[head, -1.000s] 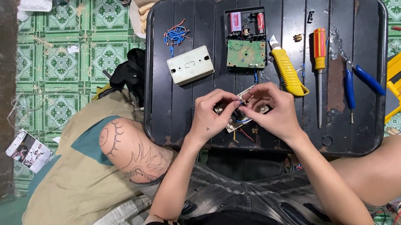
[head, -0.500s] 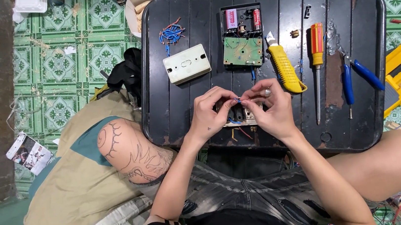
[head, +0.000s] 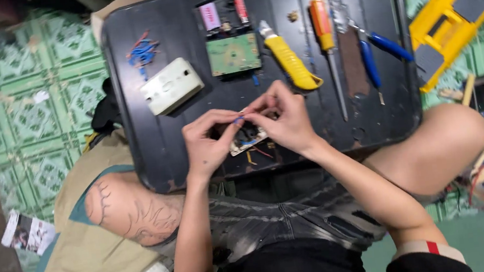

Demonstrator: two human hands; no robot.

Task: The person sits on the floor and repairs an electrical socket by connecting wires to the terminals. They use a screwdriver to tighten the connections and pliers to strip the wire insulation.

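Two hands pinch a thin blue wire over a small part on a black tray.

The tray is dark, ribbed plastic with rounded corners, resting across the person's lap. On it lie a white rectangular cover, a green circuit board, a curved yellow knife and an orange-handled screwdriver (its shaft thin and bare metal). Near the front edge the left hand and right hand meet, fingertips closed narrowly on the blue wire above a small pale part trailing coloured wires.
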